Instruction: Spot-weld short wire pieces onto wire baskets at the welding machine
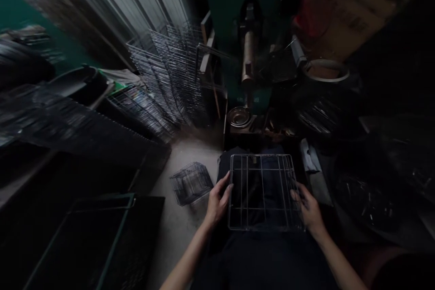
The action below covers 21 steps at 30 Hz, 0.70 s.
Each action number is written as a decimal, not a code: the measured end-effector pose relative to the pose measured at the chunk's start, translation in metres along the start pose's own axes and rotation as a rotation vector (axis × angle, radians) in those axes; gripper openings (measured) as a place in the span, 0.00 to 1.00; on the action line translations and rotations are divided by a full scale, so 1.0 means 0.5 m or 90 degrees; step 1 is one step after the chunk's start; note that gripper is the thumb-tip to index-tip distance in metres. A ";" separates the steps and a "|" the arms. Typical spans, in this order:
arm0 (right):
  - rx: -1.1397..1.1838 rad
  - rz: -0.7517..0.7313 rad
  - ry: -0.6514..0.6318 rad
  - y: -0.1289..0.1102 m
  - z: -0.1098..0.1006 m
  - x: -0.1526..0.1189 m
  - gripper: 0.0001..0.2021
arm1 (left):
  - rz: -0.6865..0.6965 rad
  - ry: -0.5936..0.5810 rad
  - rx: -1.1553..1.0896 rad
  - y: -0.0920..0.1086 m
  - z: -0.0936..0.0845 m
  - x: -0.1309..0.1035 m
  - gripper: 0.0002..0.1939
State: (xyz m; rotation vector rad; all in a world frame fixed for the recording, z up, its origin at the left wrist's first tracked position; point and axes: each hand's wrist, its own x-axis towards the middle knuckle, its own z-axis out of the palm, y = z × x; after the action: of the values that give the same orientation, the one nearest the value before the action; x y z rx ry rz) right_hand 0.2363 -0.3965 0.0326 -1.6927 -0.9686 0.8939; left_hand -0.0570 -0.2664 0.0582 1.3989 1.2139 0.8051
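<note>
A rectangular wire basket (pixel 263 170) is held over my lap, its thin bars crossing in a wide grid. My left hand (pixel 218 197) grips its left side, with the thumb along the wire. On the opposite side my right hand (pixel 307 208) has its fingers closed round the edge. Beyond the basket rises a green machine (pixel 220 4) with a metal arm (pixel 249 54) pointing toward me. Below that arm sits a small round metal dish (pixel 239 117).
A smaller wire basket (pixel 192 183) rests on the floor (pixel 183 149) to my left. Tall stacks of wire grids (pixel 170 68) lean behind it. A dark bin (pixel 326 95) with a pale rim stands at right. A green-edged frame (pixel 117 240) lies at lower left.
</note>
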 end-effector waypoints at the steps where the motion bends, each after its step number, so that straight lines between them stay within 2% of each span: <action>1: 0.008 -0.004 -0.001 0.004 0.002 0.002 0.24 | 0.000 0.018 0.013 -0.006 0.003 -0.003 0.31; 3: 0.030 0.000 -0.005 0.010 0.003 0.007 0.25 | 0.006 0.017 0.030 -0.012 -0.002 -0.006 0.31; 6: 0.064 0.020 -0.013 0.010 -0.001 0.015 0.27 | 0.000 -0.082 0.051 0.010 -0.045 0.011 0.32; 9: 0.102 0.040 -0.047 0.002 -0.003 0.010 0.28 | -0.002 -0.189 0.136 0.089 -0.106 0.067 0.32; 10: 0.107 0.036 -0.057 -0.003 -0.001 0.005 0.28 | 0.023 -0.183 0.168 0.126 -0.121 0.095 0.33; 12: 0.098 0.007 -0.053 -0.018 0.009 -0.009 0.26 | 0.067 -0.252 0.199 0.204 -0.128 0.162 0.38; 14: 0.072 -0.035 -0.030 -0.036 0.022 -0.024 0.25 | 0.094 -0.402 0.232 0.274 -0.101 0.234 0.45; 17: 0.046 -0.101 -0.004 -0.063 0.030 -0.039 0.22 | 0.058 -0.679 0.307 0.338 -0.020 0.321 0.55; 19: 0.046 -0.144 0.001 -0.078 0.021 -0.047 0.22 | -0.009 -0.835 0.330 0.358 0.036 0.350 0.58; 21: 0.054 -0.163 -0.005 -0.090 0.003 -0.054 0.23 | -0.032 -0.911 0.346 0.371 0.076 0.352 0.59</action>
State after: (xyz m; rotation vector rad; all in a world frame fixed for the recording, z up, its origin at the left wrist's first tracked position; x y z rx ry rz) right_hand 0.2148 -0.4100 0.0788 -1.4555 -1.1080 0.7605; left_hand 0.0673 -0.0931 0.2041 1.7802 0.2775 -0.6411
